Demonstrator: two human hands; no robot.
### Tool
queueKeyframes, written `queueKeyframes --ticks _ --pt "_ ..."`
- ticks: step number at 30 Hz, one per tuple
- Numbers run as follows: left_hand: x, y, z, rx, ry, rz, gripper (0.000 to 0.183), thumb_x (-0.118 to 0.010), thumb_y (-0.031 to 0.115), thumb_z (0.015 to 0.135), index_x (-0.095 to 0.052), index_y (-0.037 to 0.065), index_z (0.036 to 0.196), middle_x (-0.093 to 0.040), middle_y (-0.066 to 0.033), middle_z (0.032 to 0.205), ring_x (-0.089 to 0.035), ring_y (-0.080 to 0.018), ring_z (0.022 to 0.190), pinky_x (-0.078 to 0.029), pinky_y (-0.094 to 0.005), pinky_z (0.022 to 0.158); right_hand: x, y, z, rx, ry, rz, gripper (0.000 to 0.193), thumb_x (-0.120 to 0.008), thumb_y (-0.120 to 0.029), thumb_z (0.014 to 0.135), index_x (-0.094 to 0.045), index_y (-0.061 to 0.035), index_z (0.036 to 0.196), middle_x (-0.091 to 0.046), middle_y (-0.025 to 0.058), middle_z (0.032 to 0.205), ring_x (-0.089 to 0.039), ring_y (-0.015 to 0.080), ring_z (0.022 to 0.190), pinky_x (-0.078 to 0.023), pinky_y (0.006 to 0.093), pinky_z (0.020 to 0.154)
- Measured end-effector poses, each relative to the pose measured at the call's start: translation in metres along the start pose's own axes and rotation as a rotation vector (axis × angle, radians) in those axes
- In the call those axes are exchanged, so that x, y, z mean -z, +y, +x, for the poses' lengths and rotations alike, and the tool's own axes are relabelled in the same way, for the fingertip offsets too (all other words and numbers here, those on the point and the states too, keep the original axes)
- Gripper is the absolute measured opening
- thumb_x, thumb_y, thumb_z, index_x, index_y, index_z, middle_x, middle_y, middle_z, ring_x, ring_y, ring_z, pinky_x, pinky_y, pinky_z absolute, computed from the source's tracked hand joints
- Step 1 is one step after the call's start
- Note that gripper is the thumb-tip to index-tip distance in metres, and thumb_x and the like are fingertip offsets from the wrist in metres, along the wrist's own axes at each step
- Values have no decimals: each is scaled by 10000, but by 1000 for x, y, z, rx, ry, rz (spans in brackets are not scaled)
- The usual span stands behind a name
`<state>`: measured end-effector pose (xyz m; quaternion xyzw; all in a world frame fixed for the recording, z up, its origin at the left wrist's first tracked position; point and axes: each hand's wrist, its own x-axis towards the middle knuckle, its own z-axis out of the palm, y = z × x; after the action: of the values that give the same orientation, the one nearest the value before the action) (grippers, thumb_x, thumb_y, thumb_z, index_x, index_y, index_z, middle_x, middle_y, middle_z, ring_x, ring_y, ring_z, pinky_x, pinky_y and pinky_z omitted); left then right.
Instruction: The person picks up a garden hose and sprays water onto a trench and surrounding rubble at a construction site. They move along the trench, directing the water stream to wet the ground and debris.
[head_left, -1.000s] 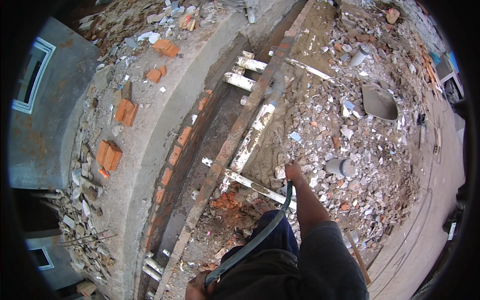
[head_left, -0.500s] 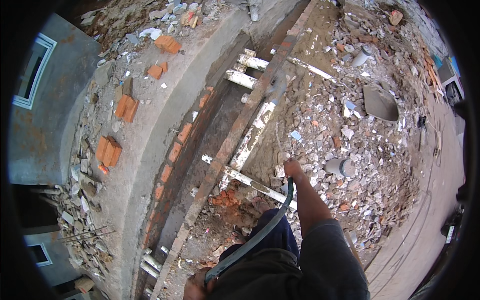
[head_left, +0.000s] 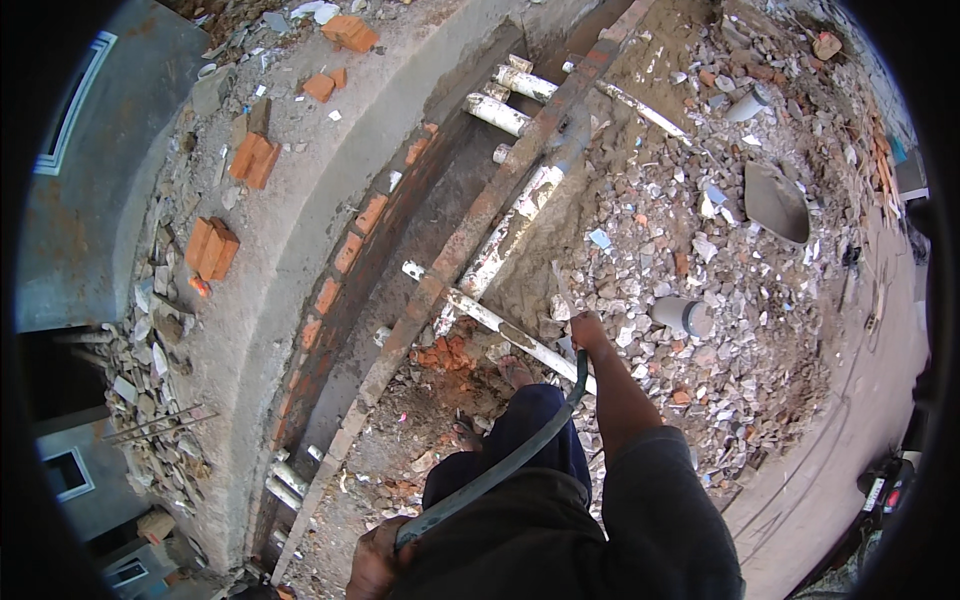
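A dark green hose curves across the front of my body. My right hand is closed round its far end, over the rubble beside the trench. From that end a thin, blurry stream of water reaches forward. At the lower left, my left hand grips the hose farther back. Just left of my right hand, a white-spattered pipe lies across the dirt. A thicker white pipe runs alongside the brick wall top.
The trench runs diagonally on my left, with pipe stubs crossing it. Orange bricks sit on the concrete ledge beyond. Broken rubble covers the right side, around a capped grey pipe and a grey basin.
The view has shifted slightly, and both my feet now show below the trench wall. My hands keep their grip on the hose; the left one appears a little farther left.
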<state>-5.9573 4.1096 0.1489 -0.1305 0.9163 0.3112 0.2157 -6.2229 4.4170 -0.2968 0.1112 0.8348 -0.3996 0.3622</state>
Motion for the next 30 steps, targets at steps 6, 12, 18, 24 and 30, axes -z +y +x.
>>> queueKeyframes --ticks 6,12,18,24,30 --pt "5 5 -3 49 -21 -39 295 -649 112 796 -560 29 1065 -650 -177 862 -667 -349 756 -533 -412 664 -26 9 -2 -76 -66 222 199 -463 -140 844 -559 -6 733 -576 102 529 -555 227 427 -462 363 437" --pt "6 0 -9 3 -33 9 310 -663 113 789 -546 36 1066 -653 -182 868 -664 -366 762 -536 -424 664 -55 29 14 -150 -134 371 140 -508 -120 819 -565 7 812 -578 96 526 -584 226 452 -464 376 436" --pt "6 -7 -18 67 -51 -6 325 -674 121 786 -546 36 1071 -650 -181 877 -661 -368 765 -534 -433 668 -74 37 25 379 -159 -467 134 -647 -208 666 -652 -151 544 -659 28 594 -646 196 575 -503 337 563" --pt "5 -9 -18 19 -14 12 337 -667 121 787 -551 30 1090 -645 -185 907 -659 -369 780 -534 -431 674 -70 25 14 681 -82 -772 86 -634 -138 697 -659 -57 679 -637 79 566 -637 229 542 -515 370 535" --pt "6 -8 -13 6 -19 14 317 -667 122 785 -562 22 1067 -642 -180 915 -655 -368 779 -530 -426 685 -75 20 13 30 -226 293 203 -488 -132 862 -592 -8 741 -572 129 528 -603 236 453 -466 399 395"
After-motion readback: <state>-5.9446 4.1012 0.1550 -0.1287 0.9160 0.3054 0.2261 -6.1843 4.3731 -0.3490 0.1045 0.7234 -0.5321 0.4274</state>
